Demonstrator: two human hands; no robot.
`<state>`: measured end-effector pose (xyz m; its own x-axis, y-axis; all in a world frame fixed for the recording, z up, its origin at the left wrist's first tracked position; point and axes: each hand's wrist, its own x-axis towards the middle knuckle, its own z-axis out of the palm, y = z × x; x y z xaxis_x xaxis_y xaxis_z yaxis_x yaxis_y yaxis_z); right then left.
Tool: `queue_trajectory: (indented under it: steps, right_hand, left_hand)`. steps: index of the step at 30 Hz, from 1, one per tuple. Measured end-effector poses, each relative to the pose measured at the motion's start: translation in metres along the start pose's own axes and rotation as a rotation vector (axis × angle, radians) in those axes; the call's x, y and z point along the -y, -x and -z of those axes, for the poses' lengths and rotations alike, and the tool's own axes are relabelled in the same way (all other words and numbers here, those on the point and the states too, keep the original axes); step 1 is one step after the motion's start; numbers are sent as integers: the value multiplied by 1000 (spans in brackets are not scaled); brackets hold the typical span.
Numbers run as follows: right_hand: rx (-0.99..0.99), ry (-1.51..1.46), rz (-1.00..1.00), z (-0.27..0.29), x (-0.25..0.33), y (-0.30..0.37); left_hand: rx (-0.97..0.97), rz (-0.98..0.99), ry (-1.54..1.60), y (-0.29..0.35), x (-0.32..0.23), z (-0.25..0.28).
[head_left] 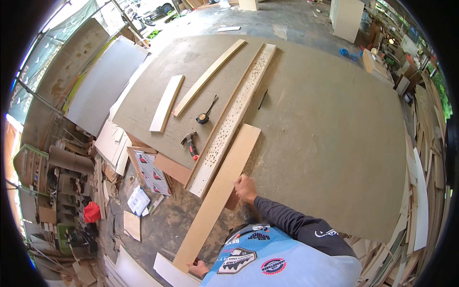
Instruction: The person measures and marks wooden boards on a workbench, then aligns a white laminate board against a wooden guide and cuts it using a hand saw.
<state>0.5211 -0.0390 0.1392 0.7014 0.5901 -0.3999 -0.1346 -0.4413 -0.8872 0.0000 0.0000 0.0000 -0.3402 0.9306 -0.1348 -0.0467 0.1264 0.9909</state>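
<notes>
The left hand [198, 268] clamps a long, pale wooden plank [220, 191]; beyond that grip, the right hand [246, 188] curls at its edge, hold unclear.

Grey, stained floor [306, 20] surrounding a bench [334, 138]; white panel [109, 83] at left; timber strips [431, 143] heaped at right; daylight [64, 14] at upper left

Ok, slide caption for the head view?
Left hand at near end of a pale board, right hand at its edge; hammer and tape measure nearby.

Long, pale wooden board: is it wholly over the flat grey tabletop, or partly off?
Partly off: the board overlaps the tabletop, but its near end, by the left hand, juts beyond.
</notes>
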Motion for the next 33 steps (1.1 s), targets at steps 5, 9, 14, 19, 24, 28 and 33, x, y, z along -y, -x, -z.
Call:
queue_trajectory:
  steps: [5, 9, 14, 19, 24, 28, 33]
  right_hand:
    - [-423, -114, 226, -8, -17, -49]
    - [-525, 10, 191, 0, -15, -64]
    - [-637, -67, 77, -7, 0, -82]
    - [-783, 40, 35, -7, -24, -107]
    - [-864, 66, 91, -4, -13, -119]
    - [-870, 19, -6, 11, -8, -140]
    - [-876, -27, -17, 24, -3, -148]
  left_hand:
    - [-1, 3, -72, -14, -18, -5]
    - [197, -62, -471, 17, -27, -27]
    - [-50, 284, 105, -5, 3, -14]
    - [-104, 541, 181, 0, -33, -28]
    - [-141, 589, -86, 8, -75, -33]
    - [-101, 336, -423, -20, -67, -16]
    - [15, 234, -558, -32, -73, -22]
